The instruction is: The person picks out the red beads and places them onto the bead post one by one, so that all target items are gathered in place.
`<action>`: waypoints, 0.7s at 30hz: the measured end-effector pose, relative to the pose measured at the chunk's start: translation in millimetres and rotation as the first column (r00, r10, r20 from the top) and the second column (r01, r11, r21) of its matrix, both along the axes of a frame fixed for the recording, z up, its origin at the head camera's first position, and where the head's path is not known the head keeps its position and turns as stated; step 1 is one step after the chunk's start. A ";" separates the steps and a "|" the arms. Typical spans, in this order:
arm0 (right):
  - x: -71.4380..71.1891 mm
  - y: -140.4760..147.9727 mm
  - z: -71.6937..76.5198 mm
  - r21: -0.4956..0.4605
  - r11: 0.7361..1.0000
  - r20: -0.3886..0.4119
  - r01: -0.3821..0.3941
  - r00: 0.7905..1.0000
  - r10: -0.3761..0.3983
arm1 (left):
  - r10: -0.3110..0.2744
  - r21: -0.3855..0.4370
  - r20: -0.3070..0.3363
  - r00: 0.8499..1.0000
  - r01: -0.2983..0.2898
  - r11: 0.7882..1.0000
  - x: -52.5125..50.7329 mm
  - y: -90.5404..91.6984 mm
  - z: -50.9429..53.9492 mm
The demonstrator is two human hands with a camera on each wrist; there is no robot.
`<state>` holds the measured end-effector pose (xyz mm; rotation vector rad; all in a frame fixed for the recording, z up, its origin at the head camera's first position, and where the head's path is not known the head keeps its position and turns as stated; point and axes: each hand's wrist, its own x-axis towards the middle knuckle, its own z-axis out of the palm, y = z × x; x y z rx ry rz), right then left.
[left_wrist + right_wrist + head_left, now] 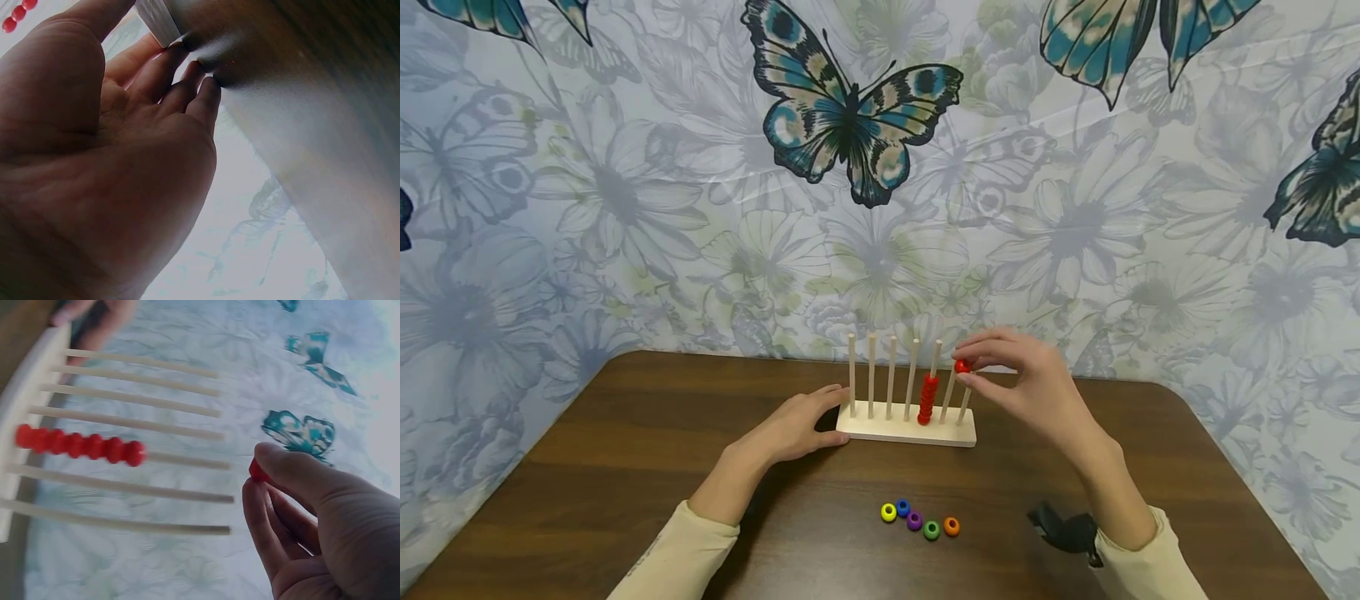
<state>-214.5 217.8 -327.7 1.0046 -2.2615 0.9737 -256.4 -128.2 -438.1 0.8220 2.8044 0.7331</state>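
A pale wooden base [904, 428] carries several upright pegs. Red beads [928, 400] are stacked on the fifth peg from the left; the other pegs hold none. My right hand [1037, 387] pinches a single red bead [962, 367] between thumb and fingers near the tops of the two rightmost pegs. In the right wrist view that bead [257, 470] is off the pegs, just beyond their tips. At the base's left end, my left hand [793, 427] holds its edge between thumb and fingers; in the left wrist view the base's corner [159, 22] touches the fingers.
Loose beads lie on the brown table [820, 517] in front of the base: yellow [888, 512], blue [903, 507], purple [913, 521], green [932, 530] and orange [951, 526]. A black object [1066, 530] is beside the right sleeve. A butterfly-patterned cloth [880, 250] hangs behind the table.
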 end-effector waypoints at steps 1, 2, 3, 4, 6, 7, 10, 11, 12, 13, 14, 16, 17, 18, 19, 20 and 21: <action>-2.1 -2.0 3.5 0.003 1.000 -0.011 0.014 1.000 -0.014 | 0.000 0.003 0.000 1.000 0.000 1.000 0.4 -0.3 -0.2; -4.4 -4.3 6.6 0.010 1.000 -0.025 0.029 0.999 -0.028 | 0.001 0.009 0.000 1.000 -0.001 1.000 0.8 -0.6 -0.2; -6.9 -6.9 9.1 0.020 0.999 -0.043 0.051 0.998 -0.050 | 0.004 0.012 0.000 1.000 -0.004 1.000 1.3 -1.1 -0.3; -9.6 -9.7 11.7 0.026 0.997 -0.055 0.071 0.996 -0.069 | 0.005 0.015 -0.001 1.000 -0.005 1.000 1.8 -1.5 -0.4; -15.0 -15.5 15.4 0.022 0.996 -0.062 0.083 0.995 -0.081 | 0.004 0.020 -0.003 1.000 -0.004 1.000 2.3 -2.0 -0.7; -17.8 -18.3 16.8 0.015 0.997 -0.059 0.080 0.995 -0.079 | 0.002 0.021 -0.003 1.000 -0.002 1.000 2.5 -2.2 -0.8; -24.9 -25.1 18.6 -0.001 0.999 -0.039 0.038 0.999 -0.038 | -0.004 0.018 -0.002 1.000 0.004 1.000 2.7 -2.3 -1.5; -26.7 -26.4 18.3 0.000 1.000 -0.032 0.022 0.999 -0.022 | -0.003 0.019 0.001 1.000 0.003 1.000 2.7 -2.1 -1.6; -28.1 -27.2 17.7 0.007 1.000 -0.030 0.017 0.999 -0.017 | -0.002 0.019 0.002 1.000 0.002 1.000 2.7 -1.8 -1.5; -29.1 -27.2 16.9 0.013 1.000 -0.028 0.017 0.999 -0.017 | 0.000 0.022 0.007 1.000 0.000 1.000 2.8 -1.5 -1.1; -29.6 -26.9 16.2 0.016 1.000 -0.023 0.019 1.000 -0.019 | -0.002 0.022 0.003 1.000 0.002 1.000 2.6 -1.0 -0.9; -29.9 -25.1 14.7 0.017 0.999 -0.015 0.031 0.999 -0.031 | -0.003 0.026 0.001 1.000 0.003 1.000 2.2 -0.1 -0.1; -30.1 -24.1 13.9 0.015 0.999 -0.012 0.037 0.999 -0.036 | -0.005 0.025 -0.004 1.000 0.005 1.000 2.0 0.2 0.0; -30.3 -23.3 13.1 0.012 0.999 -0.009 0.040 0.999 -0.040 | -0.008 0.022 -0.009 1.000 0.008 1.000 1.7 0.4 0.0; -30.6 -22.7 12.3 0.008 0.999 -0.006 0.040 0.999 -0.040 | -0.010 0.018 -0.012 1.000 0.010 1.000 1.5 0.6 -0.2; -30.9 -22.6 11.5 0.009 0.999 -0.006 0.039 0.999 -0.039 | -0.012 0.014 -0.018 1.000 0.012 1.000 1.3 0.6 -0.6; -31.5 -22.7 10.5 0.013 0.999 -0.004 0.038 0.999 -0.038 | -0.010 0.013 -0.017 1.000 0.010 1.000 1.1 0.4 -1.2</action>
